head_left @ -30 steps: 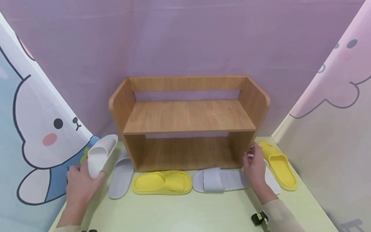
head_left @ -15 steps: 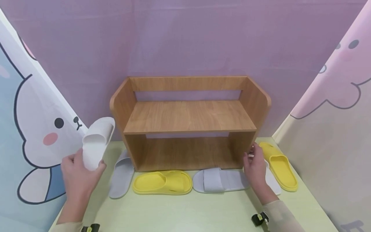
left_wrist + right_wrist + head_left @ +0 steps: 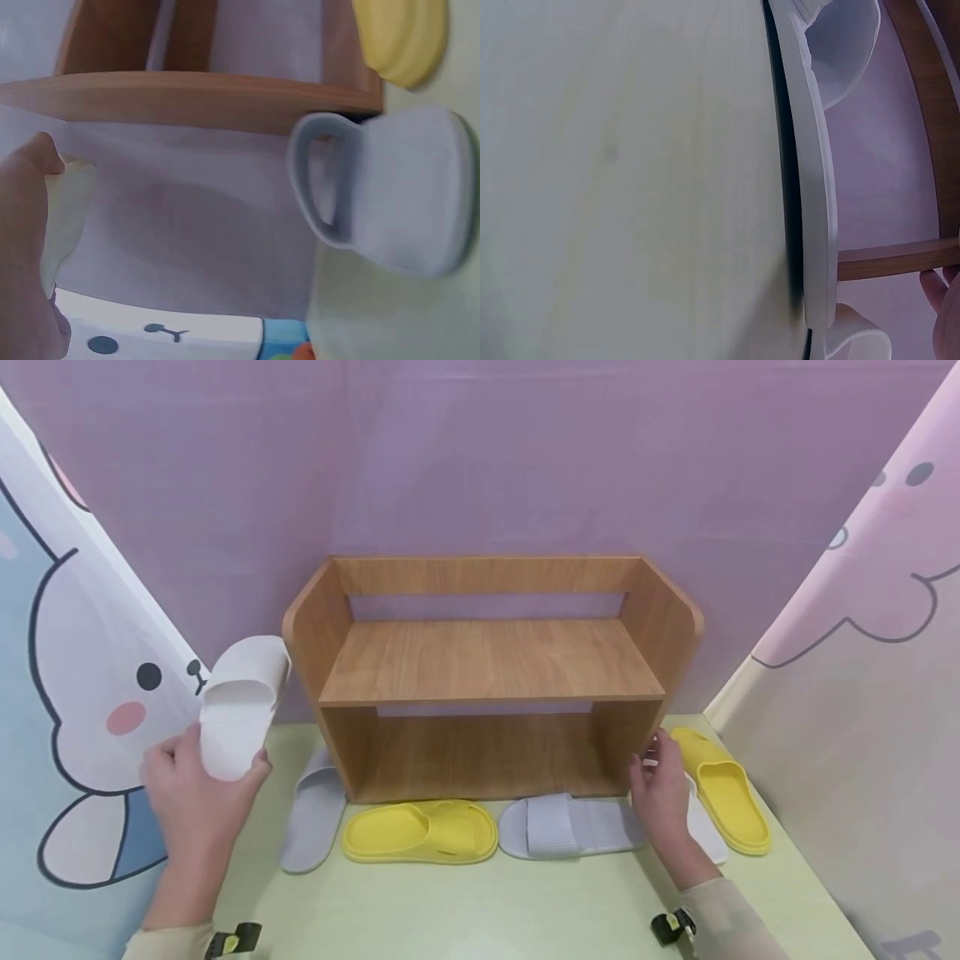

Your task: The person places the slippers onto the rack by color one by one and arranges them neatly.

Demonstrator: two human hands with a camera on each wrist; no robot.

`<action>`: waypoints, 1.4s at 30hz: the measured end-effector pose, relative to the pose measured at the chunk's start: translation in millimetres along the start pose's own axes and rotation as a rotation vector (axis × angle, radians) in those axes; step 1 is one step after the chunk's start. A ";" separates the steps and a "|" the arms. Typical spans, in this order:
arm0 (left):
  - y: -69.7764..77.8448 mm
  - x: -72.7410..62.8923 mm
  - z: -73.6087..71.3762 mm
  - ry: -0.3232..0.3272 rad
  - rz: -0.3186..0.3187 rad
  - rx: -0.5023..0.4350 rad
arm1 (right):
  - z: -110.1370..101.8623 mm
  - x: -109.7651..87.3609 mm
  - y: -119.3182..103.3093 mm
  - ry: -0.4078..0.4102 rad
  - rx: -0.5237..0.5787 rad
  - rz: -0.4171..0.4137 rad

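My left hand point(image 3: 198, 802) pinches the heel end of a white slipper point(image 3: 243, 697) and holds it raised and tilted beside the left side of a brown wooden shoe rack point(image 3: 491, 660). The left wrist view shows this white slipper point(image 3: 67, 217) edge-on past the fingers. My right hand point(image 3: 663, 793) has its loosely bent fingers against the rack's right side panel point(image 3: 900, 259), above another white slipper point(image 3: 705, 827) that it partly covers. Both levels of the rack hold no slippers.
On the pale tabletop point(image 3: 465, 914) lie a grey slipper point(image 3: 315, 818) at left, a yellow slipper point(image 3: 420, 832) and a grey slipper point(image 3: 570, 827) in front, and a yellow slipper point(image 3: 727, 793) at right. A purple cloth point(image 3: 487, 460) hangs behind.
My left hand has lifted the white slipper up and slightly left, turning it so more of its top shows. My right hand has stayed at the rack's right side.
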State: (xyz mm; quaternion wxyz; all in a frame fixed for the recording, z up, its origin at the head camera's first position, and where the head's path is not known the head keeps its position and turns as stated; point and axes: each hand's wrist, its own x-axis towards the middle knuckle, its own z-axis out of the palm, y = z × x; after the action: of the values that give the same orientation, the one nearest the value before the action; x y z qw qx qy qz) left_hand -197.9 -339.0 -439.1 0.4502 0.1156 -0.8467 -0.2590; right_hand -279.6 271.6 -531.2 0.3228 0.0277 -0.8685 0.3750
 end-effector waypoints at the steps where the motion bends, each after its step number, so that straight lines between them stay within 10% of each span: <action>1: 2.4 1.9 -1.2 0.018 0.014 -0.009 | -0.1 0.2 -0.3 0.002 -0.003 -0.002; 13: 35.5 29.9 -13.0 0.209 0.150 -0.117 | -0.2 -0.9 -0.8 0.010 0.013 -0.002; 29: 84.8 47.5 -37.0 0.129 -0.048 -0.185 | 2.7 -1.0 4.3 0.027 0.039 -0.024; 42: 127.6 40.5 -33.8 0.055 0.128 -0.205 | 1.1 -1.3 1.5 0.045 0.053 -0.061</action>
State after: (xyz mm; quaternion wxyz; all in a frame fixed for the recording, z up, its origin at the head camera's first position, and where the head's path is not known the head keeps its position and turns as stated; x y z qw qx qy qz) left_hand -188.3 -260.6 -325.8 0.4983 0.0218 -0.8087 -0.3119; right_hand -279.6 271.6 -533.5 0.3525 0.0542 -0.8497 0.3884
